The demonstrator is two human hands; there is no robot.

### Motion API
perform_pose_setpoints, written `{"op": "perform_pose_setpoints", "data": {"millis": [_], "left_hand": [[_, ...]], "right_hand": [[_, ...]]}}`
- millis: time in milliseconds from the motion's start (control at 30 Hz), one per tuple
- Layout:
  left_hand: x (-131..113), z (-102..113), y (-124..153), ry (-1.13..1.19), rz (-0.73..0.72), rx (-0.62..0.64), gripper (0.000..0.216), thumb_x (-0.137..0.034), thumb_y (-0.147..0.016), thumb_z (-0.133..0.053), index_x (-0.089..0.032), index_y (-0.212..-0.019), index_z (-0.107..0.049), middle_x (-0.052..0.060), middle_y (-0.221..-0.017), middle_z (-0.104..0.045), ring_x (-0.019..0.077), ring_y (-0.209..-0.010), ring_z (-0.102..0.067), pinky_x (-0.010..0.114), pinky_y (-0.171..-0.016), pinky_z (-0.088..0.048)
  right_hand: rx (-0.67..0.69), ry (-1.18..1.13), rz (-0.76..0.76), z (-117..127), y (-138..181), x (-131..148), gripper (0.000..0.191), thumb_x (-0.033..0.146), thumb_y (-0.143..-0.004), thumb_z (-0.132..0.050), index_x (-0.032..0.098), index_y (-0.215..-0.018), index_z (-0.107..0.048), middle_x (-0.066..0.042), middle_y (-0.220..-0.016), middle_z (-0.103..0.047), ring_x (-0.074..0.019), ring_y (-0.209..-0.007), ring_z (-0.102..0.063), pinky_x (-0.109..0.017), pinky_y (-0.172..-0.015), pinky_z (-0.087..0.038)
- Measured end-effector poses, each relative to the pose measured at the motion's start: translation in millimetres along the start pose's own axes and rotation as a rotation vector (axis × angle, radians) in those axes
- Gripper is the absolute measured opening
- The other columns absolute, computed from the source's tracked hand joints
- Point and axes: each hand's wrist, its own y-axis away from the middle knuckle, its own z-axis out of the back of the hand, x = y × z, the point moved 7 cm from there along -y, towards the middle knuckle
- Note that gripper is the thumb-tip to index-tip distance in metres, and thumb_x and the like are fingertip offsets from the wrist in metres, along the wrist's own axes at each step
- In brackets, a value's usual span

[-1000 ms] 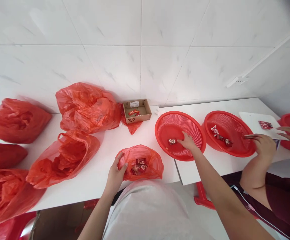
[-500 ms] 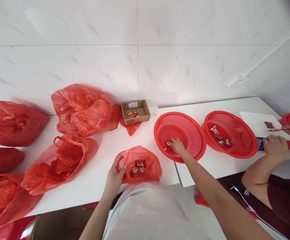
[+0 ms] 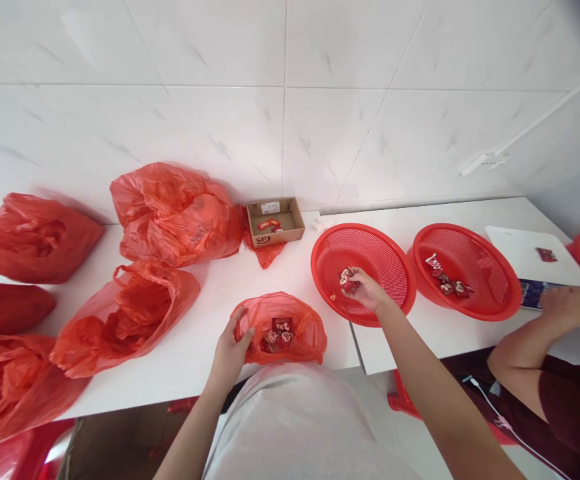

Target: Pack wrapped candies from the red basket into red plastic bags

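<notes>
My left hand (image 3: 233, 343) grips the left rim of an open red plastic bag (image 3: 310, 333) at the table's front edge. Inside that bag lie several small red wrapped packets (image 3: 281, 330). My right hand (image 3: 367, 291) is closed on a small red-and-white wrapped packet (image 3: 348, 280), held just above the floor of a red plastic basket (image 3: 395, 257). A tiny orange piece (image 3: 333, 297) lies in the basket below it. The print on the packets is too small to read.
A second red basket (image 3: 490, 267) with several packets stands to the right, beside a co-worker's arm (image 3: 525, 347). Behind my bag is a small cardboard box (image 3: 290, 230). Several red bags, including a bulky one (image 3: 175, 217), occupy the table's left side.
My right hand has closed on the packet in the basket and lifted it slightly. My left hand stays on the bag. The co-worker's hands have moved right.
</notes>
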Motion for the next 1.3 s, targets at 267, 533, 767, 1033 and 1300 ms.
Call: {"op": "perform_pose_setpoints", "data": {"millis": [267, 533, 767, 1033, 1300], "left_hand": [[-9, -9, 4, 0.084, 0.025, 0.03, 0.061, -0.036, -0.084, -0.059, -0.02, -0.141, -0.045, 0.011, -0.143, -0.053, 0.0249, -0.124, -0.054, 0.036, -0.103, -0.043], [-7, -1, 7, 0.016, 0.01, -0.033, 0.058, -0.033, -0.085, -0.057, -0.02, -0.14, -0.045, 0.01, -0.146, -0.05, 0.0242, -0.133, -0.047, 0.036, -0.11, -0.035], [-1, 0, 8, 0.044, 0.01, -0.031, 0.059, -0.031, -0.084, -0.056, -0.019, -0.14, -0.045, 0.011, -0.147, -0.049, 0.0246, -0.135, -0.044, 0.037, -0.111, -0.034], [-4, -2, 7, 0.02, 0.011, -0.018, 0.061, -0.034, -0.085, -0.057, -0.019, -0.142, -0.043, 0.01, -0.147, -0.049, 0.0235, -0.133, -0.047, 0.034, -0.109, -0.035], [-2, 2, 8, -0.002, -0.001, -0.014, 0.058, -0.034, -0.085, -0.057, -0.022, -0.14, -0.045, 0.008, -0.146, -0.05, 0.0233, -0.133, -0.047, 0.034, -0.11, -0.035]], "right_hand": [[0.361, -0.817, -0.018, -80, 72, 54, 0.023, 0.026, -0.078, -0.055, 0.026, -0.101, -0.059, -0.003, -0.094, -0.065, -0.0196, -0.081, -0.063, -0.034, -0.068, -0.053], [0.467, -0.45, -0.014, -159, 84, 20, 0.025, 0.026, -0.075, -0.063, 0.024, -0.099, -0.055, -0.002, -0.096, -0.065, -0.0195, -0.084, -0.065, -0.039, -0.075, -0.056], [0.112, 0.023, 0.408, -145, 75, 12, 0.034, 0.018, -0.07, -0.063, 0.025, -0.104, -0.062, -0.005, -0.117, -0.063, -0.0258, -0.116, -0.055, -0.046, -0.106, -0.038], [0.149, 0.154, 0.46, -146, 81, 17, 0.047, 0.028, -0.075, -0.067, 0.029, -0.121, -0.061, -0.003, -0.127, -0.063, -0.0251, -0.116, -0.057, -0.045, -0.103, -0.042], [-0.178, 0.302, 0.277, -48, 22, 19, 0.038, 0.033, -0.087, -0.054, 0.024, -0.123, -0.058, -0.011, -0.132, -0.056, -0.0261, -0.121, -0.053, -0.043, -0.102, -0.041]]}}
